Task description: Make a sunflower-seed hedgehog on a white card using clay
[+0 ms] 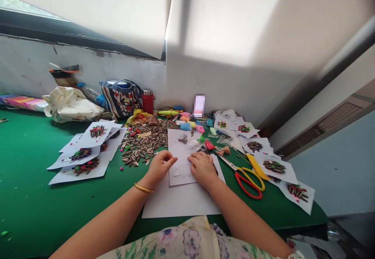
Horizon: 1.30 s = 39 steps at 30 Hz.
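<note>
A white card with a printed outline drawing (184, 171) lies on larger blank white sheets (178, 204) in front of me. My left hand (158, 169), a gold bangle on its wrist, is at the card's left edge. Its thumb and forefinger are pinched together; whatever they hold is too small to make out. On the card's right side, my right hand (203, 169) lies flat with its fingers stretched out, pressing the paper. Above the drawing, the paper's upper part bears a small dark picture (183, 138). Striped sunflower seeds (158, 136) are heaped beyond my left hand.
Scissors with red and yellow handles (249, 183) and a yellow cutter (257, 167) lie to the right. Finished seed-picture cards are stacked at left (88, 165) and right (274, 167). Bags of coloured clay (208, 145), a red flask (148, 102) and a striped bag (121, 99) stand behind.
</note>
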Each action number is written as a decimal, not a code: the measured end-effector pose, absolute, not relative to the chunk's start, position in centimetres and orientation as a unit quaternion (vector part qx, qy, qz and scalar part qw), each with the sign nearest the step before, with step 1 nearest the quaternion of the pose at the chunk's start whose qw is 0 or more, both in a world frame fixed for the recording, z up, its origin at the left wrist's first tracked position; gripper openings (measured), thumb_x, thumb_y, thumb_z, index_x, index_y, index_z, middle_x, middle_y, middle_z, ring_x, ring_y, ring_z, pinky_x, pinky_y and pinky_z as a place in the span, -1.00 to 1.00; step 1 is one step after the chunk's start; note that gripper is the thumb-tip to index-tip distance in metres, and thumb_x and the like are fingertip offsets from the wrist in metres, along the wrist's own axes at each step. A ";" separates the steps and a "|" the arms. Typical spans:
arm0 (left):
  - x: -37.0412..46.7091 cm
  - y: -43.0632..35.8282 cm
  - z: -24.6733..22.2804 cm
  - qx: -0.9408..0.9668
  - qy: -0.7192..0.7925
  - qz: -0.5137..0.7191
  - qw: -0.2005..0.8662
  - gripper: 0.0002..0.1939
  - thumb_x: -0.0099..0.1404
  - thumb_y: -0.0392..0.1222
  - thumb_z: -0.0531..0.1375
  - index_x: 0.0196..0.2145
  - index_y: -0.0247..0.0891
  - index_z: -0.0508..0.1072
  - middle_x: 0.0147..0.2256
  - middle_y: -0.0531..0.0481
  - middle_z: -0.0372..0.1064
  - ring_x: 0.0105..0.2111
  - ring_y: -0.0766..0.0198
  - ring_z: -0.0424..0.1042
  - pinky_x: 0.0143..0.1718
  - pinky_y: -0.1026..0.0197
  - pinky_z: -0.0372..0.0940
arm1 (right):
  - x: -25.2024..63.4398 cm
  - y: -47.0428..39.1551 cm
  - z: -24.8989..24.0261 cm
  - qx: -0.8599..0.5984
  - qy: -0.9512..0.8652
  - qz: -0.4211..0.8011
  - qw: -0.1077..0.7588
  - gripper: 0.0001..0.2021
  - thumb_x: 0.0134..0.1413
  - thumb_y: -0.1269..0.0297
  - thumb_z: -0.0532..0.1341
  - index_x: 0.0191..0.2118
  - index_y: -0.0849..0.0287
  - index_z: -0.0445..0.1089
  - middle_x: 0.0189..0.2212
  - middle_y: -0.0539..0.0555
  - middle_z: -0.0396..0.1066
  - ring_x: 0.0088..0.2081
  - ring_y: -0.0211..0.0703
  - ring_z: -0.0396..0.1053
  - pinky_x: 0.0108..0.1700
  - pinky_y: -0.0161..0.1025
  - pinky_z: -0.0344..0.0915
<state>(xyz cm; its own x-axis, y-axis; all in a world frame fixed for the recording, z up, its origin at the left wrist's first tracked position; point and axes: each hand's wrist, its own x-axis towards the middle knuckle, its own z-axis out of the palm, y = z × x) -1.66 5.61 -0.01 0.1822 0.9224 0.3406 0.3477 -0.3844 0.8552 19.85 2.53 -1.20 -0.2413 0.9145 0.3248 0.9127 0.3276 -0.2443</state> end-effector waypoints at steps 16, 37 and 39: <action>-1.9 5.5 -0.1 0.747 0.429 0.445 0.244 -0.84 0.32 -0.12 0.15 -0.33 -0.22 0.48 -0.34 0.00 0.45 -0.30 0.25 0.41 -0.23 0.21 0.29 | 20.0 2.4 -1.0 -0.580 -0.789 -0.006 0.204 -0.72 0.19 0.36 0.11 -0.05 0.01 0.47 0.00 0.08 0.45 0.06 0.00 0.23 0.06 -0.01 0.04; -1.8 5.9 -0.7 0.751 0.488 0.326 0.303 -0.80 0.27 -0.07 0.14 -0.34 -0.23 0.49 -0.33 -0.03 0.47 -0.30 0.18 0.42 -0.24 0.16 0.26 | 21.2 0.0 -0.4 -0.497 -0.860 0.082 0.078 -0.02 -0.05 -0.34 0.19 0.37 0.15 -0.01 0.35 0.23 -0.01 0.38 0.14 -0.14 0.35 0.24 -0.47; -1.8 6.1 -0.7 0.741 0.484 0.342 0.315 -0.80 0.24 -0.06 0.16 -0.34 -0.22 0.50 -0.34 -0.02 0.48 -0.30 0.18 0.42 -0.24 0.17 0.28 | 20.9 0.1 -0.4 -0.505 -0.856 0.081 0.073 -0.06 0.00 -0.32 0.16 0.37 0.16 -0.01 0.35 0.23 -0.02 0.38 0.12 -0.16 0.35 0.23 -0.51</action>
<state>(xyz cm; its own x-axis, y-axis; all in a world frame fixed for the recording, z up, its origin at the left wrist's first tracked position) -1.82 6.08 -0.65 0.2979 0.9330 0.2017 0.5018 -0.3328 0.7984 20.95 0.06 -0.36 -0.4797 0.8763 0.0438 0.8527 0.4774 -0.2123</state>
